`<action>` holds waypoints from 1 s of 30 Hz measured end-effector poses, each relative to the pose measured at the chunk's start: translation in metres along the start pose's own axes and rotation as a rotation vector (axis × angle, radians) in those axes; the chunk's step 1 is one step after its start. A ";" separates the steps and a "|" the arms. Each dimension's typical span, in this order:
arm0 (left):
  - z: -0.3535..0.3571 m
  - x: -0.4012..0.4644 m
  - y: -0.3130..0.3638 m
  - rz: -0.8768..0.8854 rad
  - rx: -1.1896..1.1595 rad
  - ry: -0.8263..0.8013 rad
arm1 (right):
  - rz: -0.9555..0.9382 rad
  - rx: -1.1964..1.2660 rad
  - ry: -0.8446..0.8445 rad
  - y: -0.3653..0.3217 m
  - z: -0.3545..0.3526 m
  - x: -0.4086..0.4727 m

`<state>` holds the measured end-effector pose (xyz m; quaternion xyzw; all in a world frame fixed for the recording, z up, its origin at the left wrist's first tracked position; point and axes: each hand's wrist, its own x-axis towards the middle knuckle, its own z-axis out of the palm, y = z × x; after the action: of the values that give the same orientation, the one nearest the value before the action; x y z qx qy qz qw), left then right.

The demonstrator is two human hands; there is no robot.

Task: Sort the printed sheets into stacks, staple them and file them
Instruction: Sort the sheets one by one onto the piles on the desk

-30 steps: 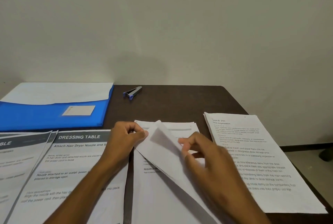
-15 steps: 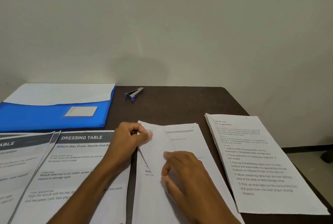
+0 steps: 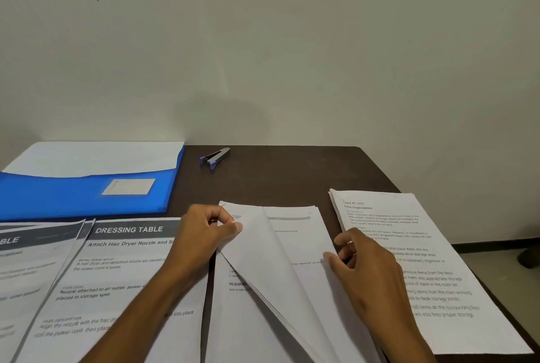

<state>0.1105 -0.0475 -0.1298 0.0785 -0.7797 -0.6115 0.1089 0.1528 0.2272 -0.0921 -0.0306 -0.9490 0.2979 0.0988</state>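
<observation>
A stack of printed sheets [image 3: 295,245] lies in the middle of the dark desk [image 3: 292,169], its upper sheets folded back over to the right. My left hand [image 3: 204,234] pinches the stack's top left corner. My right hand [image 3: 365,269] holds the right edge of the turned-over sheets with curled fingers. Left of it lies a "DRESSING TABLE" stack [image 3: 117,275] and another like it [image 3: 26,275] at the far left. A "Desk Organization" stack [image 3: 409,245] lies on the right. The small grey and blue stapler [image 3: 214,155] sits at the back.
A blue folder [image 3: 73,193] with white sheets inside lies at the back left. The desk's right edge runs close to the right stack, with the floor beyond it. A plain wall stands right behind the desk.
My right hand slid from the middle of the stack to its right edge, and the turned-over sheets now lie flatter. My left hand kept its pinch on the corner.
</observation>
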 end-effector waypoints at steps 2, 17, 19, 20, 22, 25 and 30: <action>0.000 -0.002 0.002 -0.001 -0.030 0.004 | 0.017 0.059 0.017 -0.001 0.001 0.001; 0.001 0.000 0.002 0.003 -0.040 0.022 | -0.026 0.067 0.149 -0.005 0.005 0.006; 0.001 0.000 0.001 0.005 -0.025 0.025 | -0.069 0.045 0.169 -0.012 0.003 0.002; 0.000 0.001 0.000 0.003 -0.011 0.025 | -0.115 0.042 0.190 -0.017 0.000 -0.002; 0.000 0.001 -0.001 -0.012 -0.006 0.021 | -0.241 0.042 0.211 -0.033 -0.006 -0.012; -0.001 0.001 0.000 -0.033 -0.043 0.009 | -0.401 -0.017 0.066 -0.051 -0.001 -0.028; -0.003 0.000 0.000 -0.024 -0.045 0.008 | -0.559 -0.240 0.008 -0.062 0.032 -0.039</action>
<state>0.1113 -0.0498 -0.1292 0.0878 -0.7643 -0.6299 0.1062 0.1842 0.1545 -0.0887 0.2193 -0.9486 0.1448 0.1764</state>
